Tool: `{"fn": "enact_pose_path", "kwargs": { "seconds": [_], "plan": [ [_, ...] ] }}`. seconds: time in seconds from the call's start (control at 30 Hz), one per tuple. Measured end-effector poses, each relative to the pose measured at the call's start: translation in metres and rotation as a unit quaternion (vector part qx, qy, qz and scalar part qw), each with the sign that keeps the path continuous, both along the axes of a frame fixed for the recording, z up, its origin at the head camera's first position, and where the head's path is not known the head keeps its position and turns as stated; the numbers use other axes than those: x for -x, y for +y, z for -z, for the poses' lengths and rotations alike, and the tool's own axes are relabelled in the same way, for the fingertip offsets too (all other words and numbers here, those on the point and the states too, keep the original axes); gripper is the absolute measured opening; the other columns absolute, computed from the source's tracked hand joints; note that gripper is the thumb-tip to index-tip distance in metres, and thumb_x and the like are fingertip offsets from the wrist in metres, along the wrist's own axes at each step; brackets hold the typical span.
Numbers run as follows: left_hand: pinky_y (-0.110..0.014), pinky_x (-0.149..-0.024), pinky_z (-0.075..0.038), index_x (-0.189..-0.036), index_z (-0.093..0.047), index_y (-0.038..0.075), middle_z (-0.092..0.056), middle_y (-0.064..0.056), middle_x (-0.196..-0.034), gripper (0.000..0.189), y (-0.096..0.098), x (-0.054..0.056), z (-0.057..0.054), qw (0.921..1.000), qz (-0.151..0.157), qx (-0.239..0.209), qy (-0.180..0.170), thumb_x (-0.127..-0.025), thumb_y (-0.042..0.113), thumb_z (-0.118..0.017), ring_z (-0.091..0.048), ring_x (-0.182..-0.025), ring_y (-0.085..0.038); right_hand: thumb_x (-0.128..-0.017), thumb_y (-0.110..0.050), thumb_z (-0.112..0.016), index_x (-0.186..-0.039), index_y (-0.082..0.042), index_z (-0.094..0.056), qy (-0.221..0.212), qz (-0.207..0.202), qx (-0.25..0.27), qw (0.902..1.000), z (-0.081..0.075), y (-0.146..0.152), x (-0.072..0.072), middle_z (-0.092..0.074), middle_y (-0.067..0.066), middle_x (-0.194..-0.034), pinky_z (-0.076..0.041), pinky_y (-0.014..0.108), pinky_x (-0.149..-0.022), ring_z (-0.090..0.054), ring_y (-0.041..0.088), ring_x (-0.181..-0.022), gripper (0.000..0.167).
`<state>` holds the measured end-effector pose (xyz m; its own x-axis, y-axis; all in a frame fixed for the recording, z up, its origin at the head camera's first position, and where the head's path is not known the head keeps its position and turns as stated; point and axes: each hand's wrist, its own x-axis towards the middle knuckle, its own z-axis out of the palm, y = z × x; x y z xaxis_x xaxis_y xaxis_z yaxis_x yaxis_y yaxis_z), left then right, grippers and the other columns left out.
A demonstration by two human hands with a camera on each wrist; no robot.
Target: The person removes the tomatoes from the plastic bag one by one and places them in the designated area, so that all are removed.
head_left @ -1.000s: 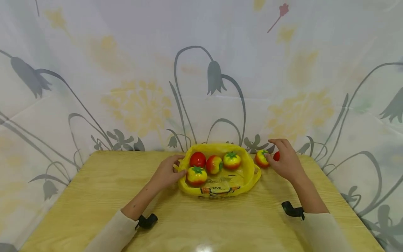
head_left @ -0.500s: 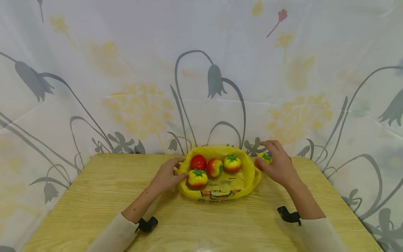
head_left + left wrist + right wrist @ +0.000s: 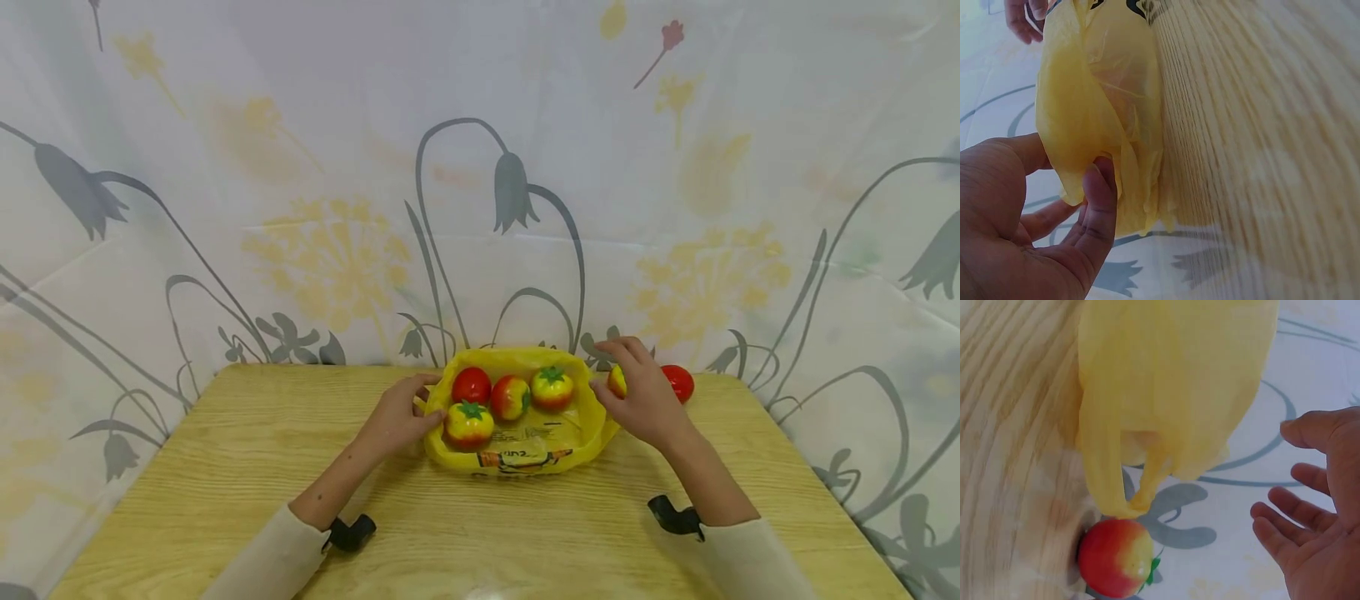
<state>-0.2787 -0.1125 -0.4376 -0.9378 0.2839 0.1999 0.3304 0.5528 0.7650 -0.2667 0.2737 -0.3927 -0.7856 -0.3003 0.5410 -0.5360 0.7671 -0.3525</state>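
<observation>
A yellow plastic bag point(image 3: 525, 467) stands with its mouth spread wide, holding several toy tomatoes, among them a red one point(image 3: 472, 386) and a yellow-red one point(image 3: 469, 424) with a green leafy top. My left hand point(image 3: 401, 412) grips the bag's left rim, thumb on one side of the film and fingers on the other in the left wrist view. Held over the table right of the bag, my right hand point(image 3: 648, 400) has its fingers apart and nothing between them. Outside the bag, a yellow-red toy tomato point(image 3: 1116, 557) lies below its loop handle point(image 3: 1107, 481), partly hidden by the right hand in the head view.
Another red toy tomato point(image 3: 678, 383) lies just beyond the right hand, near the back of the wooden table point(image 3: 480, 533). A flower-printed cloth point(image 3: 480, 250) hangs directly behind the table. Black devices are strapped at both wrists.
My right hand has moved left from over the loose tomatoes toward the bag, bringing the red one outside into view. The left hand keeps its grip on the rim.
</observation>
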Motion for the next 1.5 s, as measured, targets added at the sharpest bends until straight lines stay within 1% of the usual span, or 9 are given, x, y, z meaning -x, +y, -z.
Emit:
{"fn": "enact_pose_path", "kwargs": {
  "seconds": [0.07, 0.2, 0.3, 0.4, 0.43, 0.9, 1.1, 1.23, 1.5],
  "plan": [
    [-0.030, -0.068, -0.055, -0.145, -0.061, 0.001, -0.067, -0.015, -0.112, 0.055, 0.001, 0.000, 0.000, 1.0000, -0.001, 0.002, -0.002, -0.094, 0.011, -0.078, -0.060, -0.079, -0.018, -0.093, -0.006, -0.079, -0.140, 0.000, -0.060, 0.000, -0.004, -0.005, 1.0000, 0.001, -0.004, 0.000, -0.054, 0.020, -0.140, -0.055, 0.060, -0.099, -0.061, 0.040, -0.117, 0.052],
    [-0.030, -0.070, -0.055, -0.145, -0.061, 0.002, -0.066, -0.015, -0.113, 0.055, 0.002, 0.000, -0.001, 1.0000, -0.005, 0.005, -0.004, -0.093, 0.011, -0.079, -0.061, -0.081, -0.020, -0.093, -0.006, -0.079, -0.141, 0.001, -0.059, -0.007, -0.016, -0.011, 0.9998, 0.001, -0.011, -0.002, -0.054, 0.020, -0.141, -0.059, 0.054, -0.089, -0.063, 0.038, -0.100, 0.052],
    [-0.031, -0.070, -0.055, -0.144, -0.062, 0.002, -0.066, -0.015, -0.113, 0.055, 0.003, 0.000, -0.002, 1.0000, -0.006, 0.005, -0.004, -0.093, 0.011, -0.079, -0.060, -0.080, -0.019, -0.094, -0.007, -0.079, -0.140, 0.002, -0.060, -0.013, -0.025, -0.013, 0.9995, 0.001, -0.015, -0.003, -0.055, 0.020, -0.140, -0.059, 0.054, -0.091, -0.064, 0.039, -0.102, 0.050],
    [-0.031, -0.070, -0.056, -0.144, -0.062, 0.002, -0.066, -0.015, -0.113, 0.054, 0.004, 0.001, -0.003, 1.0000, -0.005, 0.004, -0.005, -0.093, 0.011, -0.079, -0.060, -0.079, -0.018, -0.094, -0.008, -0.079, -0.139, 0.001, -0.061, -0.014, -0.027, -0.019, 0.9994, 0.002, -0.019, -0.002, -0.056, 0.020, -0.139, -0.054, 0.059, -0.101, -0.061, 0.042, -0.119, 0.049],
    [-0.031, -0.070, -0.056, -0.144, -0.062, 0.002, -0.066, -0.015, -0.113, 0.054, 0.005, 0.000, -0.004, 1.0000, -0.005, 0.004, -0.005, -0.093, 0.011, -0.079, -0.060, -0.080, -0.018, -0.094, -0.008, -0.079, -0.139, 0.002, -0.061, -0.015, -0.028, -0.021, 0.9993, 0.003, -0.020, -0.002, -0.056, 0.020, -0.139, -0.053, 0.060, -0.102, -0.061, 0.042, -0.121, 0.050],
    [-0.031, -0.072, -0.056, -0.143, -0.062, 0.003, -0.066, -0.014, -0.112, 0.054, 0.002, -0.001, -0.001, 0.9999, -0.005, 0.010, -0.007, -0.093, 0.011, -0.079, -0.060, -0.080, -0.017, -0.095, -0.013, -0.080, -0.140, 0.000, -0.061, -0.036, -0.051, -0.063, 0.9961, 0.017, -0.038, 0.001, -0.058, 0.017, -0.135, -0.057, 0.053, -0.098, -0.063, 0.036, -0.116, 0.051],
    [-0.031, -0.072, -0.056, -0.144, -0.062, 0.004, -0.066, -0.014, -0.112, 0.054, 0.001, -0.001, -0.002, 0.9999, -0.004, 0.010, -0.003, -0.093, 0.012, -0.079, -0.060, -0.080, -0.018, -0.093, -0.014, -0.081, -0.138, 0.000, -0.063, -0.041, -0.043, -0.077, 0.9952, 0.017, -0.045, 0.005, -0.060, 0.018, -0.131, -0.059, 0.051, -0.094, -0.066, 0.036, -0.109, 0.051],
    [-0.030, -0.070, -0.055, -0.144, -0.062, 0.003, -0.067, -0.013, -0.111, 0.054, -0.001, -0.001, -0.003, 1.0000, -0.005, 0.008, -0.002, -0.093, 0.012, -0.079, -0.060, -0.079, -0.017, -0.095, -0.016, -0.080, -0.140, 0.000, -0.062, -0.063, -0.026, -0.080, 0.9944, 0.016, -0.050, 0.006, -0.060, 0.020, -0.132, -0.059, 0.052, -0.094, -0.067, 0.037, -0.107, 0.052],
    [-0.028, -0.067, -0.055, -0.144, -0.062, 0.002, -0.067, -0.013, -0.111, 0.054, 0.000, -0.003, -0.003, 0.9999, -0.005, 0.005, -0.007, -0.093, 0.011, -0.079, -0.060, -0.076, -0.015, -0.095, -0.015, -0.078, -0.143, 0.002, -0.060, -0.092, 0.002, -0.104, 0.9903, 0.013, -0.059, 0.010, -0.058, 0.028, -0.134, -0.057, 0.057, -0.095, -0.065, 0.044, -0.111, 0.053]
  ]
}}
